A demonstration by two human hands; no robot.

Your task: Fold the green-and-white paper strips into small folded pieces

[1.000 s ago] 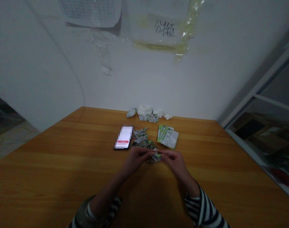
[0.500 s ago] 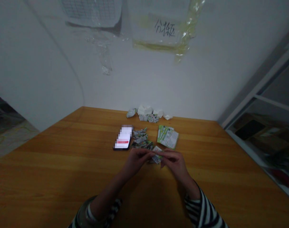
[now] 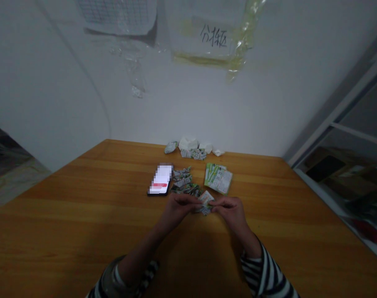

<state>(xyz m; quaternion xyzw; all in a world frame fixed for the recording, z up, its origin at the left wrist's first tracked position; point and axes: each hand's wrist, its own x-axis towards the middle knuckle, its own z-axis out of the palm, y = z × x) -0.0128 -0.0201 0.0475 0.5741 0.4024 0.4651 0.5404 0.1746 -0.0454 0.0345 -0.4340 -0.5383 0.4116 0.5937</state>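
Both hands meet over the middle of the wooden table [image 3: 83,215]. My left hand [image 3: 177,209] and my right hand [image 3: 230,211] each pinch one side of a small printed paper piece [image 3: 205,200], green and white, partly folded. Their fingers are closed on it. Just beyond the hands lies a cluster of small folded paper pieces [image 3: 184,182]. A phone [image 3: 160,184] with a lit screen rests to the left of that cluster. A stack of flat green-and-white printed sheets [image 3: 218,179] sits to the right.
A heap of crumpled white and printed scraps [image 3: 193,149] lies at the table's far edge against the white wall. Taped plastic and a handwritten label [image 3: 213,39] hang on the wall. A metal-framed glass partition [image 3: 343,136] stands on the right.
The paper piece has turned between my fingers and a flap now stands up. My hands stayed in nearly the same place.
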